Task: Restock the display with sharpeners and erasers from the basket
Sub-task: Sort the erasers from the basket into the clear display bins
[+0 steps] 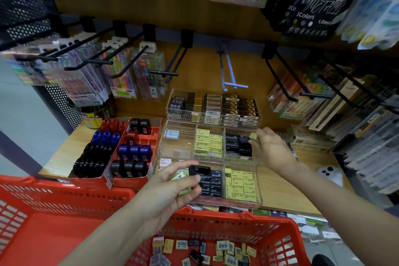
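1. A small yellowish eraser (253,136) was pinched at the fingers of the right hand (272,149), right of centre in the frame, just above the black erasers in the middle tier of the clear display (179,153).
2. A black eraser (199,170) was held between thumb and fingers of the left hand (170,188), low centre, with a pale green eraser (183,181) tucked in the same grip; both sat over the lowest tier.
3. The tiers were seen partly filled: yellow and black erasers stood in several compartments, while the middle tier's left compartment held only one white eraser (171,134).
4. To the left of the display, red cardboard trays (149,134) of black, blue and red sharpeners (133,150) were partly stocked, with bare slots visible in the right tray.
5. At the bottom of the frame, many loose erasers and a few dark pieces were still scattered in the red basket (248,222).
6. The restocking was judged to be under way but far from finished: the three pieces in hand remained to be placed, and the basket remained to be emptied.
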